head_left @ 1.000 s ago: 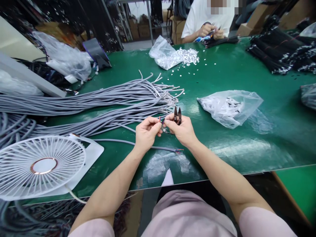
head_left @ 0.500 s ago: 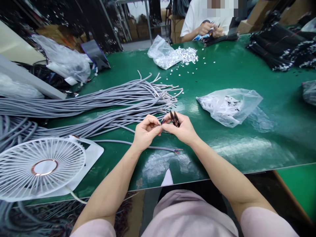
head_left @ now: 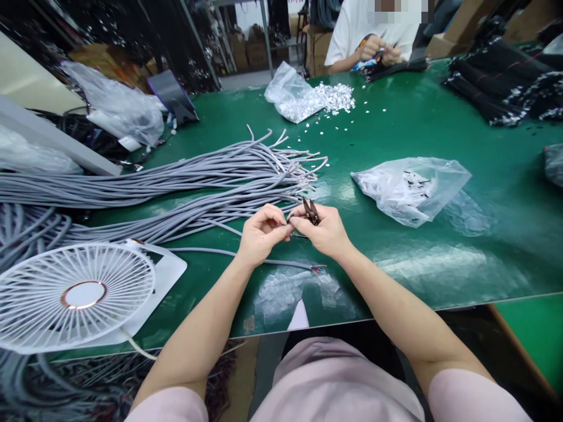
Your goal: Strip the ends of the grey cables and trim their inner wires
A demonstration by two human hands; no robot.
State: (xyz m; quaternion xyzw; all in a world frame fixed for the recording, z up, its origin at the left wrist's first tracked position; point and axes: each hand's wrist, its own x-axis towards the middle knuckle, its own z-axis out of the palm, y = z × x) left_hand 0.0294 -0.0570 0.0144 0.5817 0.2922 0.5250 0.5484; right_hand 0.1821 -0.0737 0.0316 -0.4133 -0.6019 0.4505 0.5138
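Note:
My left hand (head_left: 259,237) is closed in a pinch on the end of a grey cable (head_left: 224,226) that runs in from the left. Between the fingertips of both hands shows a small dark bit of wire, mostly hidden. My right hand (head_left: 331,233) is closed around a pair of snips (head_left: 311,212), their dark pointed blades sticking up past the fingers. Its thumb and forefinger meet the left fingertips at the wire. Below the hands lies another grey cable (head_left: 290,264), its coloured wires (head_left: 317,269) bared and fanned out.
Bundles of grey cables (head_left: 189,176) stretch across the left. A white fan (head_left: 145,275) stands at the front left. One plastic bag (head_left: 444,181) of white pieces lies right, another bag (head_left: 285,88) spills small pieces further back. A co-worker's hands (head_left: 373,50) work across the table.
My right fingertips have shifted slightly at the wire, and the snips' blades lean a little differently. Both hands stay together in the same place. The view has moved slightly.

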